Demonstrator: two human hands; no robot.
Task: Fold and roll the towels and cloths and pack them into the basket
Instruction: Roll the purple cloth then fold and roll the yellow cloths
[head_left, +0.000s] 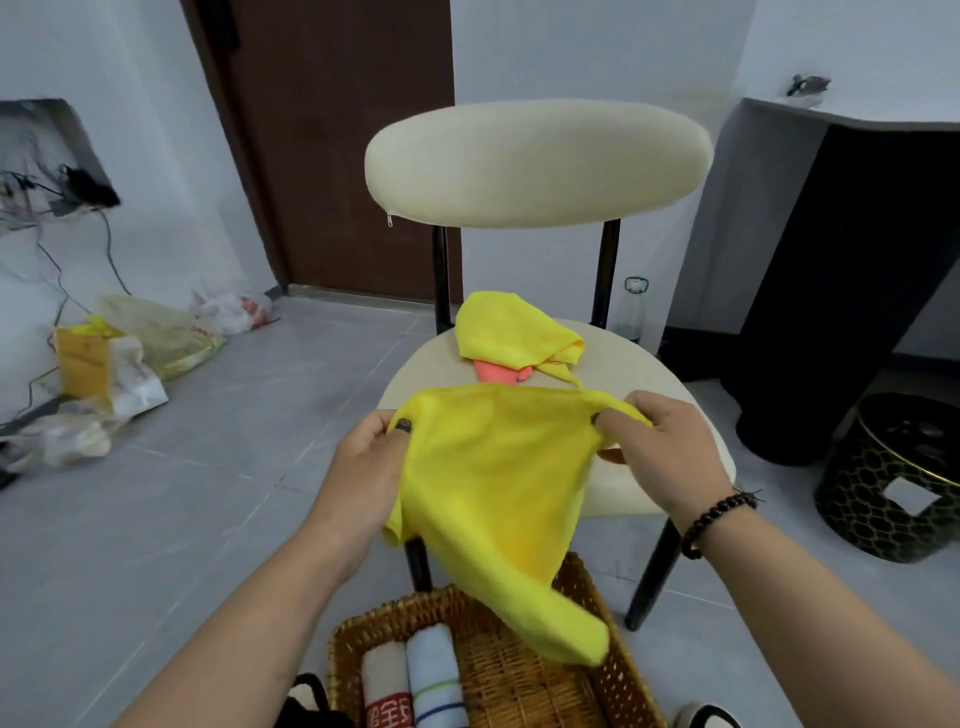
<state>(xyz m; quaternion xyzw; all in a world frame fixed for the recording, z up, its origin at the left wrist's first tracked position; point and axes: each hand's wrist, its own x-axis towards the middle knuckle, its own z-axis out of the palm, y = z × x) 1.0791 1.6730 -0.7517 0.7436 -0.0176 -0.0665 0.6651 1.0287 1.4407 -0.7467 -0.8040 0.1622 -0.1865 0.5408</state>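
Yellow cloth (493, 488) held up in the air between both hands, in front of the chair seat and above the basket. Left hand (371, 452) pinches its upper left corner, thumb on top; right hand (660, 447) pinches the upper right corner, fingers curled round the bunched edge. Lower end of the cloth droops down over the wicker basket (597, 670) on the floor, motion-blurred. Two rolled towels lie side by side at the basket's left: white towel with red print (384, 686) and white towel with green and blue stripes (434, 675). On the cream chair (540, 161) seat, a second yellow cloth (511, 330) lies crumpled on top of a pink cloth (498, 371). Bead bracelet (714, 519) on right wrist.
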